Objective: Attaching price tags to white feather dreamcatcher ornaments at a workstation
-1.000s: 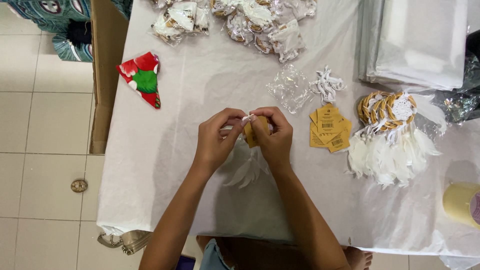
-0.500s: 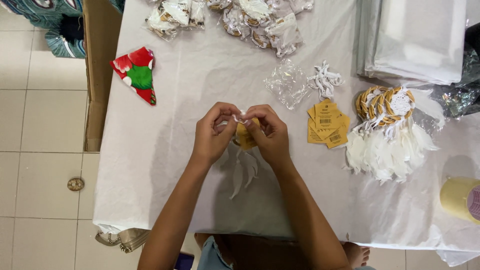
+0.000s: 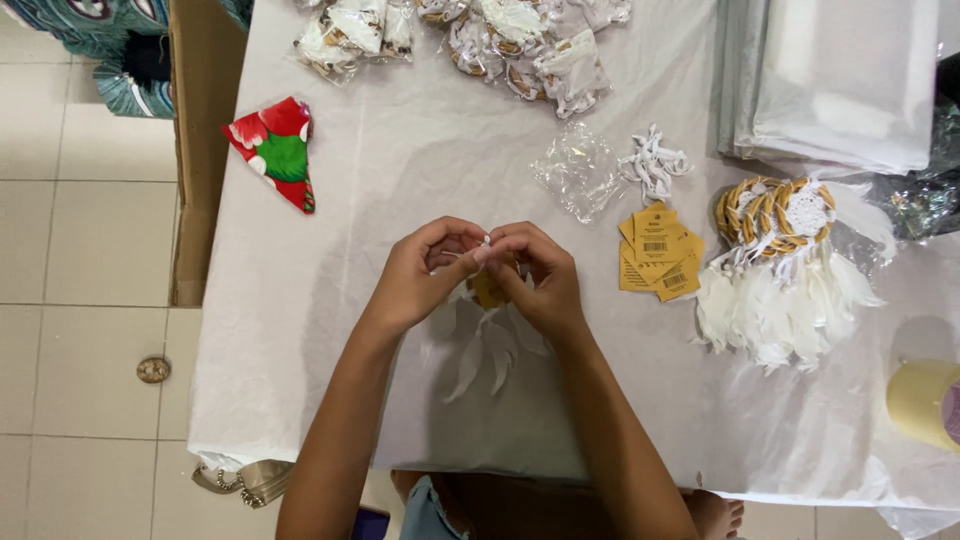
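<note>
My left hand (image 3: 420,275) and my right hand (image 3: 535,280) meet over the middle of the white-covered table (image 3: 350,200). Together they pinch a thin white string at the top of a small dreamcatcher (image 3: 490,335); its yellowish ring is mostly hidden behind my fingers and its white feathers hang down toward me. To the right lie a stack of yellow paper tags (image 3: 657,250), a bundle of white strings (image 3: 652,165) and a pile of finished white-feathered dreamcatchers (image 3: 785,260). A clear plastic bag (image 3: 578,170) lies just beyond my hands.
Bagged dreamcatchers (image 3: 480,30) are heaped at the far edge. A stack of white sheets (image 3: 840,80) sits at the far right, a red and green cloth piece (image 3: 280,150) at the left, a yellow tape roll (image 3: 925,400) at the right edge. A cardboard box (image 3: 205,130) stands on the tiled floor.
Both hands stay together on the dreamcatcher with small finger movements at the string. The view has shifted slightly; the feathers now hang lower under my hands.
</note>
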